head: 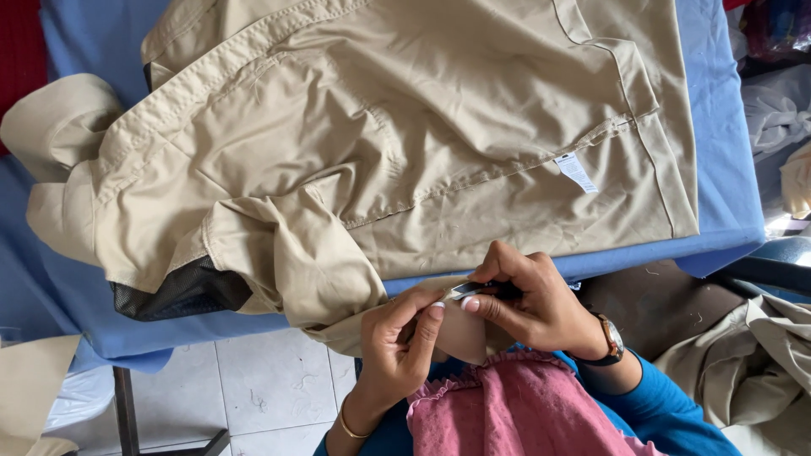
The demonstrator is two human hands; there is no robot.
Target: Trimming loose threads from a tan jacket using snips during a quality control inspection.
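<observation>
A tan shirt (405, 143) lies spread over a blue-covered table (718, 127), with a white label (576, 172) near its side seam and black mesh lining (182, 291) showing at the left. My left hand (395, 342) pinches a hanging tan edge of the garment (465, 333) at the table's near side. My right hand (532, 300), wearing a wristwatch, holds a small dark metal tool (473, 290) against that same edge, its tip touching my left fingertips. A pink ruffled cloth (515, 405) lies on my lap below.
More tan fabric is piled at the lower right (752, 355) and a tan piece sits at the lower left (25, 380). White floor tiles (262, 388) show under the table. A dark chair arm (769, 270) is at the right.
</observation>
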